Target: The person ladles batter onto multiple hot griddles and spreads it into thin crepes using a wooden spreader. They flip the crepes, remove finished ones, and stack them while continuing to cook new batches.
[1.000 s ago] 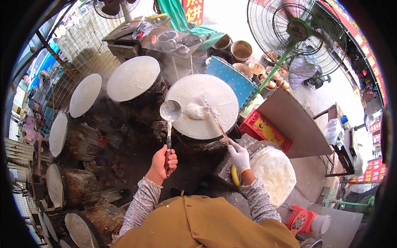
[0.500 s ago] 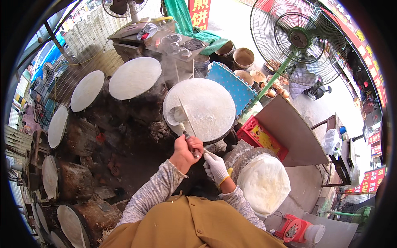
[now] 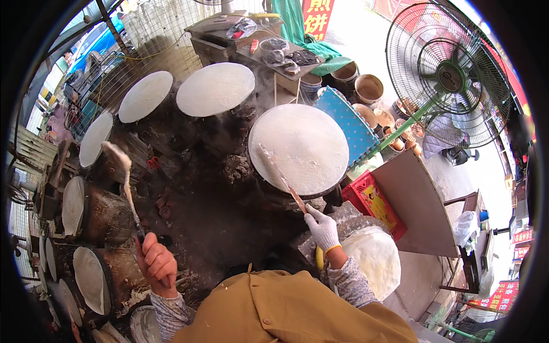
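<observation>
My bare left hand [image 3: 155,264] is closed round the handle of a ladle [image 3: 127,171]. The ladle's batter-coated head is raised toward the row of griddles on the left. My right hand [image 3: 323,230], in a white glove, grips a long thin spatula [image 3: 283,178]. Its blade slants over the near left part of a pale round pancake [image 3: 311,137] on the middle griddle; I cannot tell whether it touches. Beside my right forearm lies a pile of thin pale pancakes [image 3: 377,257], partly hidden by my sleeve.
More round griddles with pale pancakes, such as one [image 3: 216,88], curve along the back and left. A blue dotted panel [image 3: 347,120], a red crate [image 3: 374,200], a grey board [image 3: 414,200] and a large green fan [image 3: 452,77] stand at right. Steam drifts between griddles.
My hands have drawn apart: the left swung down and left with the ladle, off the middle pancake. The right moved rightward with the spatula. The view has shifted left.
</observation>
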Tool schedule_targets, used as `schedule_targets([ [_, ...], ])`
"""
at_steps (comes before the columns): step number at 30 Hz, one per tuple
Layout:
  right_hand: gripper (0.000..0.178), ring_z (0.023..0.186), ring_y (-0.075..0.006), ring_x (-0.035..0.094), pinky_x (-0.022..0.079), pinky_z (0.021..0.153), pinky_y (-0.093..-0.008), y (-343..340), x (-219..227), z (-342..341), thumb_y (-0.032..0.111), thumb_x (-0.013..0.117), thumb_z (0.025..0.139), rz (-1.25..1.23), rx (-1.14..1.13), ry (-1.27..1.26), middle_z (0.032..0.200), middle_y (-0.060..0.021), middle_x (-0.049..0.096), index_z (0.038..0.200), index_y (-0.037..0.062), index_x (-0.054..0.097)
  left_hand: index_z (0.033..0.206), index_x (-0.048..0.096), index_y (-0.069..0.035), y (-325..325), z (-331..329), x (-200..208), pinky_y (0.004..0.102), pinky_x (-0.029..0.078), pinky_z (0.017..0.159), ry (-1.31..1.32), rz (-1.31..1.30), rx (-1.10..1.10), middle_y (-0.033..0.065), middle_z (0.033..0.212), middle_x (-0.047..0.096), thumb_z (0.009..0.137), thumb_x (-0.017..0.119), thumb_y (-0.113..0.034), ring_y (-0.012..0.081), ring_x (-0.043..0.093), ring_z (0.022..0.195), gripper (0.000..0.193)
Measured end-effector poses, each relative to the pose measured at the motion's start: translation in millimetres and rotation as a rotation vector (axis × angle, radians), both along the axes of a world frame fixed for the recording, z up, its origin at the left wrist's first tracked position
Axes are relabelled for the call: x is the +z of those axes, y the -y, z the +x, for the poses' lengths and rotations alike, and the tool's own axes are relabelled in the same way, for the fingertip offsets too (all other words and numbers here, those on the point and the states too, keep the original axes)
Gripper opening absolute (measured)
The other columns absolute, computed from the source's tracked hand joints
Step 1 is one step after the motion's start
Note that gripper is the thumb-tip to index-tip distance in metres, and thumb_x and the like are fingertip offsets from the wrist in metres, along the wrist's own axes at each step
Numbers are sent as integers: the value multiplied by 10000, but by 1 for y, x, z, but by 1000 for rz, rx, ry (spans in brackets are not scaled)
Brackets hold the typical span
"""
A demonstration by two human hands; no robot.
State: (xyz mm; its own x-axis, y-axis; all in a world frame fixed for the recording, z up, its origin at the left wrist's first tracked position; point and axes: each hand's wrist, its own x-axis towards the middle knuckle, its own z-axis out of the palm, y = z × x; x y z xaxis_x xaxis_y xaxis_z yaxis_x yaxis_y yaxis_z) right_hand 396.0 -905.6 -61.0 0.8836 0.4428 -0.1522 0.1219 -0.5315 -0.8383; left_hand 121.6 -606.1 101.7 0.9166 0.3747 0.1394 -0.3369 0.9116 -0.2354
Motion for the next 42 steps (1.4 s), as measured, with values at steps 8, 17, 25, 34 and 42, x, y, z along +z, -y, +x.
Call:
schedule_targets([
  [8,434,1060,-264,673,492,915,-319,-16,-6,-8,288,613,906,62,-73,14,1129,-190,687,1249,21,624,764,349,-111,-13,-175,-6,264,317,365,-10,87,553,20,600,374,1039,339,-202,108,366,415,290],
  [17,329,399,-46,354,276,369,-227,-114,25,-134,372,619,944,204,243,-925,576,54,416,1026,54,645,739,400,-94,18,-420,-95,274,428,490,-337,-314,1169,13,613,404,908,408,-37,124,467,535,179],
  [25,421,534,-178,500,444,518,-312,-193,31,-242,414,444,1028,408,571,-1386,649,-14,455,838,61,572,715,505,-69,106,-516,-258,286,547,501,-816,-1119,1145,25,590,518,846,603,-58,166,546,508,164],
  [34,379,827,-174,612,497,791,-326,-284,35,-268,343,500,1008,44,1201,-1189,869,-64,643,923,10,660,711,491,-77,145,-472,-339,283,531,498,-762,-1290,1011,30,587,508,858,550,-93,160,544,520,159],
  [42,300,790,-139,602,502,741,-293,-451,32,-330,285,497,1019,-181,1468,-1036,848,-42,630,1085,20,621,647,427,-94,113,-424,-318,284,504,554,-790,-1178,1186,14,552,430,937,532,-203,142,502,543,327],
])
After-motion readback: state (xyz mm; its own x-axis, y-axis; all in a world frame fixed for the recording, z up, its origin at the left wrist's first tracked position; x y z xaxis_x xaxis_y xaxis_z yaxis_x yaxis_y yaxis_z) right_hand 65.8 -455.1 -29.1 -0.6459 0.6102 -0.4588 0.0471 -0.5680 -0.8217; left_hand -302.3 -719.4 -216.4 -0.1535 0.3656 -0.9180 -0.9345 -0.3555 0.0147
